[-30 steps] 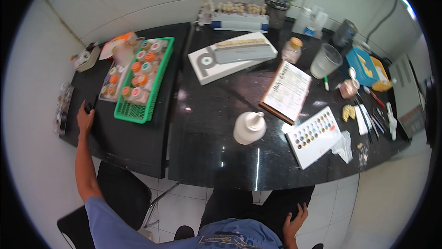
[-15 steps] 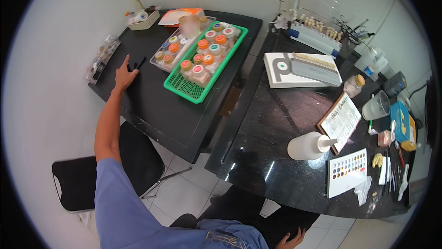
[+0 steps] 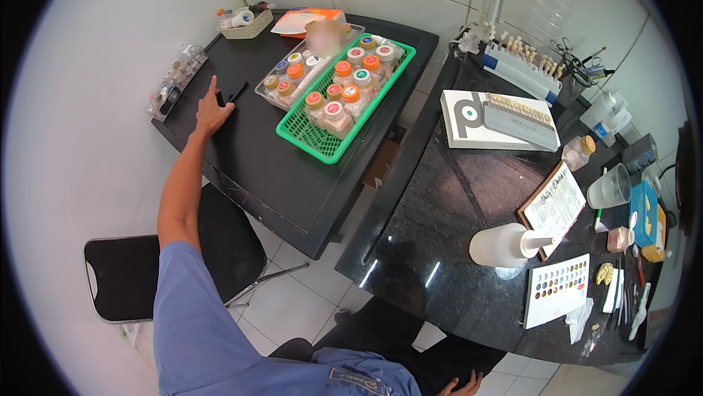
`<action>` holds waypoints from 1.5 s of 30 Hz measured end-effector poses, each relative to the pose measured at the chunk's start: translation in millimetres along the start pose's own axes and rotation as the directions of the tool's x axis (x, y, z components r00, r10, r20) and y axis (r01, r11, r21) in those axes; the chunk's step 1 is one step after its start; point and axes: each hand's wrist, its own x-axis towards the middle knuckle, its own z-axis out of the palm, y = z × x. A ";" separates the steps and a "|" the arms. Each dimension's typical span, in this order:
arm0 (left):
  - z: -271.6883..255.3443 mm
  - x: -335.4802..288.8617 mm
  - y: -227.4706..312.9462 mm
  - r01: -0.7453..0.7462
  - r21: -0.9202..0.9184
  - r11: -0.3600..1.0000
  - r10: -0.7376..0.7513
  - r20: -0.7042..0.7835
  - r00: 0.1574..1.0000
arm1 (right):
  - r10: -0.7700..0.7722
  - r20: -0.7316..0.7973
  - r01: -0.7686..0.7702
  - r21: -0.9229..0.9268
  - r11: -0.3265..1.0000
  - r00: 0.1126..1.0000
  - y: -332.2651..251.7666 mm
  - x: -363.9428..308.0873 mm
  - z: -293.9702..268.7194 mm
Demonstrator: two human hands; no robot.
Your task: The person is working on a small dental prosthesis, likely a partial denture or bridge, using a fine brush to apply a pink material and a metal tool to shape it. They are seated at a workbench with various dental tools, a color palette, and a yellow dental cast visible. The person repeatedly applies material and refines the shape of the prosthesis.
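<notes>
Well, at the left of the frame the left hand (image 3: pixel 211 112) lay over the black table (image 3: pixel 253 165), index finger and thumb spread apart, a slim black object (image 3: pixel 239 92) right by them; whether they touched, I couldn't tell. At the lower edge, the right hand (image 3: pixel 463 386) rested by the dark trousers (image 3: pixel 447 352), fingers loosely parted. Capped jars (image 3: pixel 351 99) stood in a green basket (image 3: pixel 347 144), upper centre.

Left hand (image 3: pixel 210 115) outstretched, right hand (image 3: pixel 464 386) low
</notes>
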 end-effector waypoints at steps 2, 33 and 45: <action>-0.4 -2.0 2.0 0.007 0.008 1.000 -0.007 -0.010 1.000 | 0.004 0.001 -0.004 -0.011 1.000 1.000 -0.4 -0.4 -0.5; -13.8 12.4 -15.2 0.038 -0.015 0.999 -0.037 0.096 0.995 | -0.033 -0.037 0.033 -0.006 0.999 0.999 1.3 -1.3 0.4; -24.1 5.2 -6.8 -0.230 0.144 0.963 0.232 -0.003 0.973 | -0.040 -0.034 0.040 -0.008 0.999 0.999 0.2 -0.3 0.4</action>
